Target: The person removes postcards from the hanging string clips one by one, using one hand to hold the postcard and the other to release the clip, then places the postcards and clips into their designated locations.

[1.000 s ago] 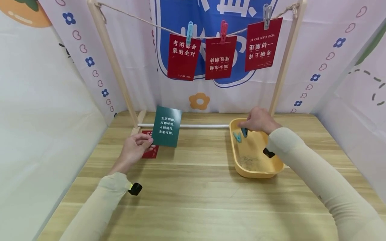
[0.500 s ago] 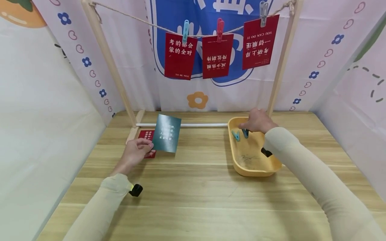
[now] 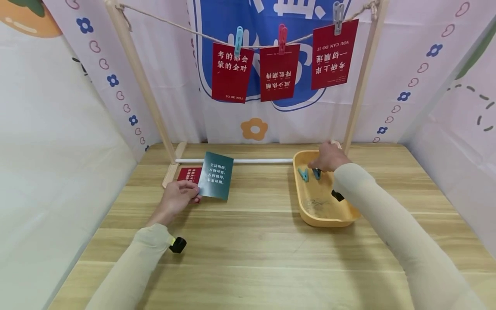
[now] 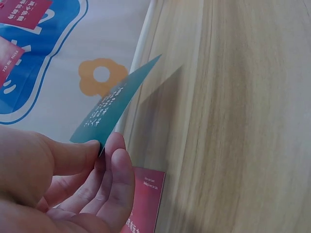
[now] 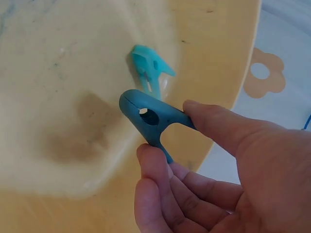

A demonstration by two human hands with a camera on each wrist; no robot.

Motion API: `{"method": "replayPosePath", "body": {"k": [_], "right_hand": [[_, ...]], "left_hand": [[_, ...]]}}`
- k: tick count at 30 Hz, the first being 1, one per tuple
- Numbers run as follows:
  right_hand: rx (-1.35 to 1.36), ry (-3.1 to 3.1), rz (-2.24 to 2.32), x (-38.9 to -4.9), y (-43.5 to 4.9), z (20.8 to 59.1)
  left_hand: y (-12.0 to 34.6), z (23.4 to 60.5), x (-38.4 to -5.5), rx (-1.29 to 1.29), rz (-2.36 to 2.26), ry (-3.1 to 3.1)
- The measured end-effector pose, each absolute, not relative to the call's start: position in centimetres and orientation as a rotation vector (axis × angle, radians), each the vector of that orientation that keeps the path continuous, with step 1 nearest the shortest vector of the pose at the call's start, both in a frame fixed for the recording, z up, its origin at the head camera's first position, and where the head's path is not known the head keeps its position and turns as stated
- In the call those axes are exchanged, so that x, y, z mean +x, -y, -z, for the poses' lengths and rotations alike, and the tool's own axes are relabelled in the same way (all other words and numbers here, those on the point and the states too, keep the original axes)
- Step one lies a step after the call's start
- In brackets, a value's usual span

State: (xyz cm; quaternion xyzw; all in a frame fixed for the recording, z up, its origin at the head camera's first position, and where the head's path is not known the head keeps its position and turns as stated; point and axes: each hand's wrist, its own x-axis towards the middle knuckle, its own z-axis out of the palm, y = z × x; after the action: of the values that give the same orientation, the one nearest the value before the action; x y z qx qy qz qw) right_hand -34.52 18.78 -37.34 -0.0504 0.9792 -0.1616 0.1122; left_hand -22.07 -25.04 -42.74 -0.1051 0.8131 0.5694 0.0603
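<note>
My left hand point(image 3: 179, 197) pinches a dark green card point(image 3: 217, 176) with white print by its lower left corner, thumb on the printed face. The card is tilted above the table. Beneath that hand lies a red card point(image 4: 148, 199), partly covered. Over the yellow basin point(image 3: 329, 223), my right hand point(image 3: 329, 158) holds a dark blue clothespin point(image 5: 153, 116) by its two handles between thumb and fingers. The tip of this clothespin points away from the palm. A light turquoise clothespin point(image 5: 148, 68) lies on the basin floor just beyond it.
Three red cards hang on a twine line by a light blue clothespin point(image 3: 238, 41), a pink clothespin point(image 3: 282, 38) and a grey clothespin point(image 3: 338, 18). Wooden posts point(image 3: 364, 82) carry the line. A white rod point(image 3: 259, 161) runs low between them.
The green card has been lowered and tipped flatter, with its top edge leaning back. The right hand stays over the basin with the dark blue clothespin, shifting only slightly.
</note>
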Motion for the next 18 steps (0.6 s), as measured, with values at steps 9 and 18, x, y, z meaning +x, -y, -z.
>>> {"method": "replayPosePath", "body": {"k": [9,18], "right_hand": [[-0.105,-2.881,0.439,-35.5,-18.6,38.5],[-0.065,-2.873,0.408,-35.6,-17.8,39.3]], "left_hand": [[24.8,43.0,-21.9,-0.348,-1.698,-2.481],[25.0,43.2,-22.0,-0.403,-1.627,-2.522]]}}
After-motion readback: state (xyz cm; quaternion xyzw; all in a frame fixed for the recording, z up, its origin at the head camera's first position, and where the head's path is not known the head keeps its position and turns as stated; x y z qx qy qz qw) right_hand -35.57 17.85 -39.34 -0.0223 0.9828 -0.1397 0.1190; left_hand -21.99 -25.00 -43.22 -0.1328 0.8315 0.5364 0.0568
